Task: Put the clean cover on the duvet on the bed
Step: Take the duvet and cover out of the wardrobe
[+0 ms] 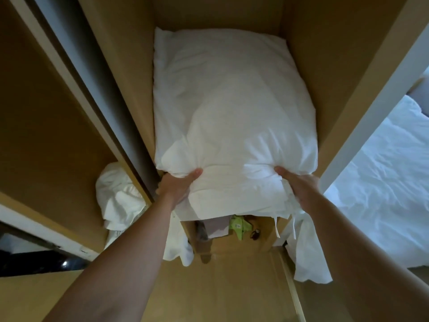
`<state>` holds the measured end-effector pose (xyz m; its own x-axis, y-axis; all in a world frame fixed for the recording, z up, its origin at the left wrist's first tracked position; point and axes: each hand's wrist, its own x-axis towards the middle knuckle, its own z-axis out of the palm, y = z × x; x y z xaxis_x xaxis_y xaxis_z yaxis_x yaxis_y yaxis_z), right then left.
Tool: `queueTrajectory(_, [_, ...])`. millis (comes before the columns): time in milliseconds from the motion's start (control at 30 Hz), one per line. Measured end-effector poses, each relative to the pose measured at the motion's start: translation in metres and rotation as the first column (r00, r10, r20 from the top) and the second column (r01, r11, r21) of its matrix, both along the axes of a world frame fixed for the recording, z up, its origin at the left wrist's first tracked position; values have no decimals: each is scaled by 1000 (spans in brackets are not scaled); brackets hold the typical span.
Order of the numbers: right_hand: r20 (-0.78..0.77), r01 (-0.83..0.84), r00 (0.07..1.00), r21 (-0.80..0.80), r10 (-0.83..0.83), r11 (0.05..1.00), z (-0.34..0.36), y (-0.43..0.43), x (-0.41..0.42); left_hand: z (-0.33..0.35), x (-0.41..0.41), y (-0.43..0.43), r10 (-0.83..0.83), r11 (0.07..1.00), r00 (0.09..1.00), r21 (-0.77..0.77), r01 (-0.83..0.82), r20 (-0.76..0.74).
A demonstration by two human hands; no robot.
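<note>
1. My left hand (178, 182) grips the front left corner of the white padded bundle (232, 101). The thumb lies on top and the fingers are curled beneath, out of sight.
2. My right hand (299, 182) grips the front right corner of the same bundle. The thumb digs into the top and the palm lies against the side; the fingers are hidden underneath.
3. The white padded bundle lies on the upper shelf of the wardrobe (325, 66). It fills the shelf from the back wall to the front edge and bunches where I hold it. I cannot tell whether it is a duvet or a pillow.
4. A loose white cloth (308, 256), thin and with ties, hangs from under the bundle past the shelf's front right corner. More white cloth hangs below the front left corner.
5. In the compartment below the shelf, a green cloth (239, 225) lies beside a small dark object (255, 234).
6. Some crumpled white linen (116, 198) sits in the neighbouring compartment to the left.
7. The bed (383, 194), with a rumpled white surface, stands to the right of the wardrobe, well apart from the bundle.
</note>
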<state>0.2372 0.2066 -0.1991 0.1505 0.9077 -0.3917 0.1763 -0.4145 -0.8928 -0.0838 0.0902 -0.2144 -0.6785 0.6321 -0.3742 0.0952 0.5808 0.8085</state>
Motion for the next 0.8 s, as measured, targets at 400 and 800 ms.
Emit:
queueTrajectory(400, [118, 78, 990, 55, -84, 995, 7, -63, 2, -8, 3, -30, -37, 994, 991, -103, 24, -132])
queueTrajectory(800, [86, 89, 992, 23, -91, 996, 6, -78, 1, -10, -18, -35, -97, 995, 994, -30, 98, 52])
